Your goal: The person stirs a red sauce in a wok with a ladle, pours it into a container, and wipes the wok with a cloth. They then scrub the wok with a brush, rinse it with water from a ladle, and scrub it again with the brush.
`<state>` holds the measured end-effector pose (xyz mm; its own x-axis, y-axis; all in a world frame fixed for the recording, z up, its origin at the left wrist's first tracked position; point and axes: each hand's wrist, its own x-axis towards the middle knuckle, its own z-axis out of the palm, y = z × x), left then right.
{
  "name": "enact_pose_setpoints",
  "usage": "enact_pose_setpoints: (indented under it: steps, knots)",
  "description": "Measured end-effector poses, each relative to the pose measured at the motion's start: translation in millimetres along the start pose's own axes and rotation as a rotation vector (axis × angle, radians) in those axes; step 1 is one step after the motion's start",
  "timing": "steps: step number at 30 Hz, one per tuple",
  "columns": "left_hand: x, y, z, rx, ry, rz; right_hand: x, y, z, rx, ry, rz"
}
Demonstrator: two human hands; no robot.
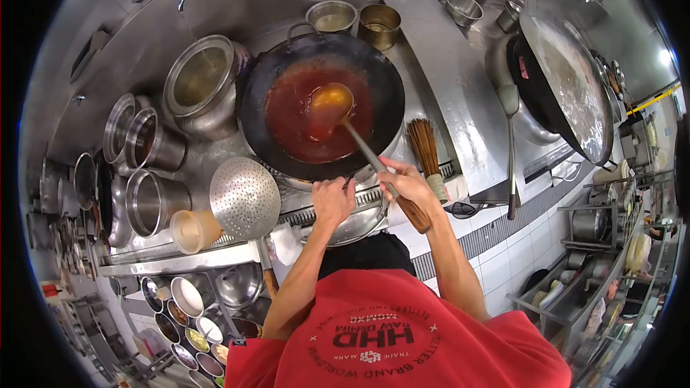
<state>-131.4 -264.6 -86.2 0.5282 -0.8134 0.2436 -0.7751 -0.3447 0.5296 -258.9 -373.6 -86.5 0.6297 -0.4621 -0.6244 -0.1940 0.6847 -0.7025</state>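
A black wok [394,93] holds a red-brown sauce [287,111]. My right hand [408,185] is closed round the handle of a long ladle [330,103], whose round bowl lies in the sauce near the wok's centre. My left hand [333,200] is closed at the wok's near edge, by a small dark handle that shows beside its fingers. Left of that hand rests a perforated metal skimmer [245,197]. A bamboo brush [424,147] lies to the right of the wok.
Metal pots [171,93] and a plastic tub [195,231] stand on the left. A second large wok [568,86] and a long-handled spatula [511,136] are at the right. Two containers [379,26] sit behind the wok. Ingredient bowls [187,296] are at lower left.
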Motion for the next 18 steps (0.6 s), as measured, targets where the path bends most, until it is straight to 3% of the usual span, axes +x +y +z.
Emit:
enact_pose_setpoints:
  steps: [2, 6, 8, 11, 12, 15, 18]
  knots:
    - [1, 2, -3, 0.002, 0.004, -0.006, 17, -3, 12, -0.312, 0.088, -0.136]
    - [-1, 0, -1, -0.030, -0.024, -0.022, 24, 7, 30, -0.189, 0.055, -0.120]
    - [1, 0, -1, -0.025, -0.049, -0.019, 8, 18, 29, 0.055, 0.021, -0.037]
    - [-1, -4, 2, 0.004, -0.031, -0.013, -10, 14, 1, 0.099, -0.043, -0.004]
    - [-1, -4, 2, 0.008, -0.021, -0.003, -7, 12, 1, 0.098, -0.044, -0.004]
    - [0, 0, 0, 0.004, -0.008, 0.004, 16, 0, 9, -0.301, 0.081, -0.122]
    - [0, 2, -5, -0.008, -0.017, -0.006, 30, 9, 30, -0.172, 0.050, -0.152]
